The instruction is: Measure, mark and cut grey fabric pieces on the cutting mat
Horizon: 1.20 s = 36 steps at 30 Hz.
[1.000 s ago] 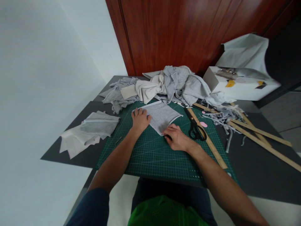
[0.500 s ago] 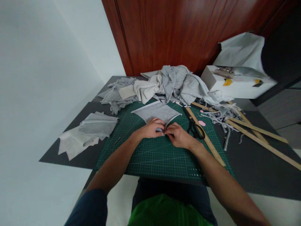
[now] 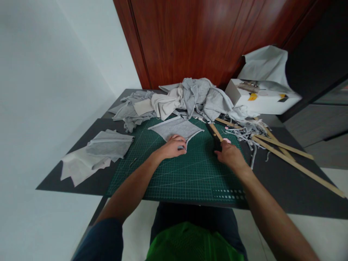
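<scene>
A dark surface (image 3: 272, 188) stands against a white wall and a red-brown wooden door, with a green cutting mat (image 3: 185, 174) laid on it. On the mat lies a grey fabric piece (image 3: 176, 127), its near corner pinched under the fingers of the left hand (image 3: 172, 146). The right hand (image 3: 231, 155) is set apart to the right, closed over the handles of black scissors (image 3: 216, 139), which lie beside a wooden ruler (image 3: 217, 131). A heap of grey cloth (image 3: 190, 98) sits behind, folded pieces (image 3: 108, 144) to the left, a white box (image 3: 261, 98) far right.
</scene>
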Motion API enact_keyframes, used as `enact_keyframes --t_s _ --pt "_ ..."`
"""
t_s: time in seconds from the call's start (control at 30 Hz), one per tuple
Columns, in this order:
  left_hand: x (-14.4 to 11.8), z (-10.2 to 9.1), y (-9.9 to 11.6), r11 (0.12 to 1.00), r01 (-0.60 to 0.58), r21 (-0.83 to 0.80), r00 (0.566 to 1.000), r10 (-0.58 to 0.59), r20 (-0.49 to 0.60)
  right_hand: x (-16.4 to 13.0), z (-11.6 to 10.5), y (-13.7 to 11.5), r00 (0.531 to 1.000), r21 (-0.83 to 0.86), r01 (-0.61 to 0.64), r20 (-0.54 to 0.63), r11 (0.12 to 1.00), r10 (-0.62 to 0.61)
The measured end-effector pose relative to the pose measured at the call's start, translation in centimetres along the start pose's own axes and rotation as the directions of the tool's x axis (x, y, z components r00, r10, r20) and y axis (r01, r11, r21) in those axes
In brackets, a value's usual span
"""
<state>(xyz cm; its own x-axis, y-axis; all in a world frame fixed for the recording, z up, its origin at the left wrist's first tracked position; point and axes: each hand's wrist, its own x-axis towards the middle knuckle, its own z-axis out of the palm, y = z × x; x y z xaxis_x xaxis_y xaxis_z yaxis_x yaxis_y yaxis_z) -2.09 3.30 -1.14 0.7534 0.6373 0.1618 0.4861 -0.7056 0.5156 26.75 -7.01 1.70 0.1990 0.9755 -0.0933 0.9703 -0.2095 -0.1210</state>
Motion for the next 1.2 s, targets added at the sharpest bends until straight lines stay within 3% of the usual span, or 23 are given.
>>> enact_keyframes --t_s 0.1,0.23,0.33,0.4,0.47,0.6,0.67,0.83,1.0,1.2 --pt "-0.2 0.2 0.0 0.998 -0.06 -0.007 0.998 0.06 0.017 -0.1 -0.7 -0.5 0.994 -0.042 -0.085 0.071 0.996 0.088" --pt "-0.3 0.6 -0.5 0.996 -0.085 -0.008 0.995 0.085 0.051 0.7 -1.8 -0.4 0.981 -0.057 -0.09 0.165 0.994 0.098" --pt "-0.2 0.8 -0.9 0.996 -0.085 0.004 0.994 0.084 0.063 1.5 -2.7 0.8 0.961 0.035 -0.029 0.277 0.999 0.018" --pt "-0.1 0.9 -0.9 0.996 -0.092 0.004 0.995 0.092 0.045 1.5 -3.1 2.0 0.922 0.179 0.023 0.377 0.984 -0.09" --pt "0.0 0.9 -0.8 0.995 -0.098 -0.012 0.995 0.098 0.013 1.0 -3.2 3.3 0.886 0.395 -0.024 0.434 0.918 -0.163" --pt "0.4 0.9 -0.6 0.996 -0.07 -0.052 0.997 0.069 -0.025 -0.9 -3.5 4.7 0.81 0.752 -0.258 0.511 0.607 -0.289" --pt "0.6 0.8 -0.5 0.998 -0.029 -0.056 0.999 0.027 -0.039 -1.7 -3.5 4.7 0.755 0.791 -0.324 0.547 0.519 -0.362" --pt "0.5 0.5 -0.4 0.997 -0.027 -0.067 0.999 0.024 -0.039 -2.4 -2.5 3.9 0.661 0.814 -0.4 0.575 0.422 -0.483" --pt "0.1 0.2 -0.4 0.995 -0.076 -0.059 0.997 0.076 -0.011 -2.9 -1.1 3.2 0.666 0.84 -0.405 0.542 0.362 -0.513" --pt "0.2 0.3 -1.2 0.996 -0.065 -0.063 0.998 0.065 0.01 -3.9 -1.5 2.3 0.686 0.846 -0.452 0.533 0.284 -0.495"
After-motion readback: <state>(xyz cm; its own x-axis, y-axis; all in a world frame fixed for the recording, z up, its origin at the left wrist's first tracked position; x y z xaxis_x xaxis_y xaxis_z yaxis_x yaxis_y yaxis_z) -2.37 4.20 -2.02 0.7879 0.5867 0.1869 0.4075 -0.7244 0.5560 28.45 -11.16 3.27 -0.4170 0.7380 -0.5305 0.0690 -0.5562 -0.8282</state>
